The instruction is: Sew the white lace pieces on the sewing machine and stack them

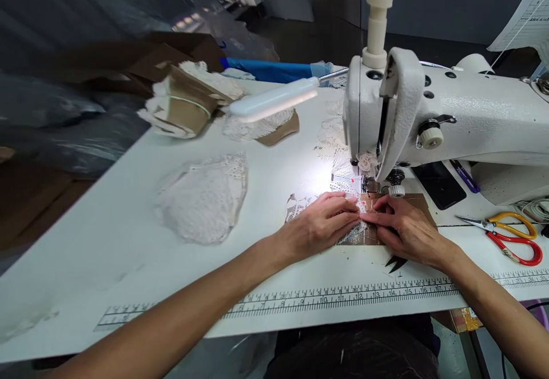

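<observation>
My left hand [321,224] and my right hand [405,227] meet just in front of the needle area of a white sewing machine [446,110]. Their fingertips press together on a small piece of white lace [355,231] lying over a brown cardboard piece [416,200]. Both hands have fingers bent and pinched on the lace. More lace [332,144] trails away behind the presser foot. The machine's lamp [274,102] lights the spot.
A pile of white lace [206,199] lies on the white table [107,242] to the left. Bundles of lace wrapped in brown card [184,104] sit at the back. Scissors with red and yellow handles [510,236] lie right. A phone [440,184] rests under the machine arm. A printed ruler [343,296] runs along the front edge.
</observation>
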The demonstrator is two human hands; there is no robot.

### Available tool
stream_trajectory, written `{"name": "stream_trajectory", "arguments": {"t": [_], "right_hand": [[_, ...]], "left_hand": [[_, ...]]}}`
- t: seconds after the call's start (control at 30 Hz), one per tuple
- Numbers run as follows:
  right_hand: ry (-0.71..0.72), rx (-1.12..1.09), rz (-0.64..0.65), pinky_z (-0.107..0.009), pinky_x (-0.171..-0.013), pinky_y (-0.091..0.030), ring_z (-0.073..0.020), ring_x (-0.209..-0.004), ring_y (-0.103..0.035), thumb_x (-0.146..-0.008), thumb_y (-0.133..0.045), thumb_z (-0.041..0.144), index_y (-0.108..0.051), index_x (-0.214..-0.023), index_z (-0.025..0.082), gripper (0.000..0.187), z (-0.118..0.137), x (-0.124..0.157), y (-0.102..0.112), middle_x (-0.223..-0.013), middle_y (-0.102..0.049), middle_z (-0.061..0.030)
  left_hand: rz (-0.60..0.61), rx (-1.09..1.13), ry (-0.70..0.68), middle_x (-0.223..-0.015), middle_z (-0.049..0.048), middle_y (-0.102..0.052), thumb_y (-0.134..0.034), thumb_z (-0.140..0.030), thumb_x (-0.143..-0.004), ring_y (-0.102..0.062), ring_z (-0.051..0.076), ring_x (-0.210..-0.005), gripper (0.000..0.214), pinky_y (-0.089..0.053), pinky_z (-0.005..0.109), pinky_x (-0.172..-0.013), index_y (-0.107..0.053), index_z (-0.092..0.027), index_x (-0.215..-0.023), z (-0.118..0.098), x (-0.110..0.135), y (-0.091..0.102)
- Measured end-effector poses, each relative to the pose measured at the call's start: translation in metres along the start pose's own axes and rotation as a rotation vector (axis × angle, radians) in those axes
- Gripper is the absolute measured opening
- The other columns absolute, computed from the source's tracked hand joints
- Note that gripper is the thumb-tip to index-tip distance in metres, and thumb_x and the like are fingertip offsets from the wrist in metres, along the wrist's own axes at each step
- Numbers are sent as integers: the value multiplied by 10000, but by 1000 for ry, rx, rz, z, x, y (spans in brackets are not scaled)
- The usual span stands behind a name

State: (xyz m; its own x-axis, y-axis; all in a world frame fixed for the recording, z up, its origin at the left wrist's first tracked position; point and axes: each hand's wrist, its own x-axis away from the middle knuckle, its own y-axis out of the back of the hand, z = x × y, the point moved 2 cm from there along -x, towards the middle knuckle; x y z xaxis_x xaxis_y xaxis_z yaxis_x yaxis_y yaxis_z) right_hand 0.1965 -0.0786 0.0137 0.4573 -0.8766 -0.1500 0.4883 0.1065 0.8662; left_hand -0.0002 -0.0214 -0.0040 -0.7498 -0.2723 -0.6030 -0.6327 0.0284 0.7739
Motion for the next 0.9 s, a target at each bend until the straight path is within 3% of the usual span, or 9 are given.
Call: {"name": "stream_trajectory", "arguments": {"t": [0.13,0.37,0.53,0.9], "right_hand": [[45,55,21,-379,-906,-541,-222,-1032,-593,-922,-527,155,-681,-1200,267,337,-2,0,-3,-1118,-569,-97],[109,156,-14,-400,-869,-563,-239,-1013,-598,-933,-504,183,-681,-1187,247,316,-6,2,-8,-1120,-567,-113],[115,156,-33,-412,-837,-572,-248,-986,-601,-924,-479,163,-690,-1171,212,328,-4,2,-8,-1103,-573,-137],[120,193,-44,-377,-826,-563,-226,-993,-582,-922,-496,160,-671,-1172,232,314,-4,2,-8,-1106,-568,-112]], "left_hand": [[-17,-25,-46,-909,16,-713,-493,-147,-992,-679,146,-907,105,-546,405,-928,-589,-180,-964,-1,-3,4],[23,-277,-46,-987,80,-718,-479,-214,-978,-592,172,-731,146,-462,342,-660,-610,-149,-984,-2,-9,12],[86,-322,-35,-1033,100,-711,-434,-244,-991,-585,188,-764,224,-452,349,-671,-635,-146,-999,-2,-6,8],[91,-350,-40,-1060,100,-704,-395,-261,-1023,-580,193,-773,273,-452,339,-670,-627,-120,-1005,-5,-7,7]]}}
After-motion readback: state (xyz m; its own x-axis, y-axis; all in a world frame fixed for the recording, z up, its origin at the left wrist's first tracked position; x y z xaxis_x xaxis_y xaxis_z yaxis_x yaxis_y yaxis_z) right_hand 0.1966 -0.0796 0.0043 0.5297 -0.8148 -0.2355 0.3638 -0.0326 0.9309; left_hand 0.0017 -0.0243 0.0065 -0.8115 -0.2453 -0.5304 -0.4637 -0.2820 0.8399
